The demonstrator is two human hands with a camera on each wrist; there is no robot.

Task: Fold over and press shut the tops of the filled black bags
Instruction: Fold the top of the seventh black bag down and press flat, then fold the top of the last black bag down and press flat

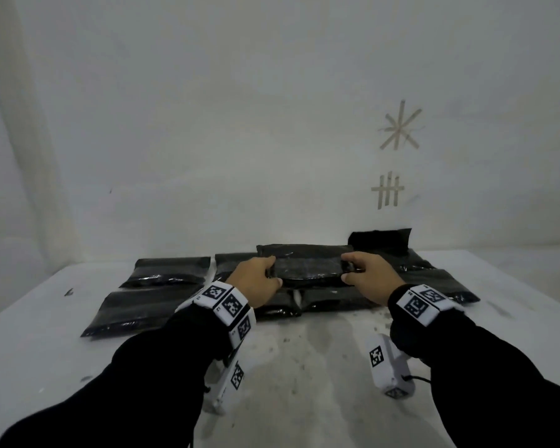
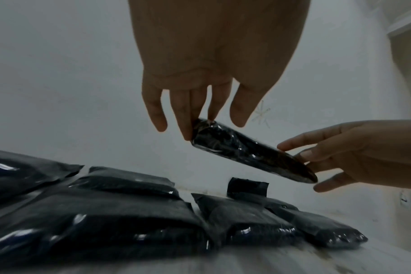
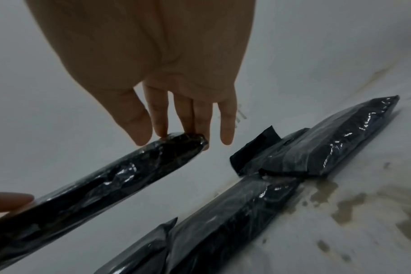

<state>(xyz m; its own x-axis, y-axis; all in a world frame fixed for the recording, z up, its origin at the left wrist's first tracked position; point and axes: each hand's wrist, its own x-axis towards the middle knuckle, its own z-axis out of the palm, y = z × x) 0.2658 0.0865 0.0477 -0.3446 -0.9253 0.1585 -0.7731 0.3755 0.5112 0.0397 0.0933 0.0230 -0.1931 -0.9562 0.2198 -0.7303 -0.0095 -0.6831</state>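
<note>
A filled black bag (image 1: 307, 266) hangs in the air between both hands, above the other bags. My left hand (image 1: 272, 275) grips its left end, fingers on top and thumb underneath; in the left wrist view the fingers (image 2: 188, 128) touch the end of the black bag (image 2: 246, 150). My right hand (image 1: 346, 272) pinches the right end; its fingers (image 3: 200, 129) sit on the tip of the black bag (image 3: 129, 176) in the right wrist view. Several more filled black bags (image 1: 143, 308) lie flat on the white table (image 1: 304, 367). One back-right bag (image 1: 382, 240) has its top flap standing up.
The bags lie in rows across the far half of the table, close to a white wall with tape marks (image 1: 400, 127). Brownish stains and crumbs (image 3: 340, 202) mark the table near the right-hand bags. The table's near half holds only specks.
</note>
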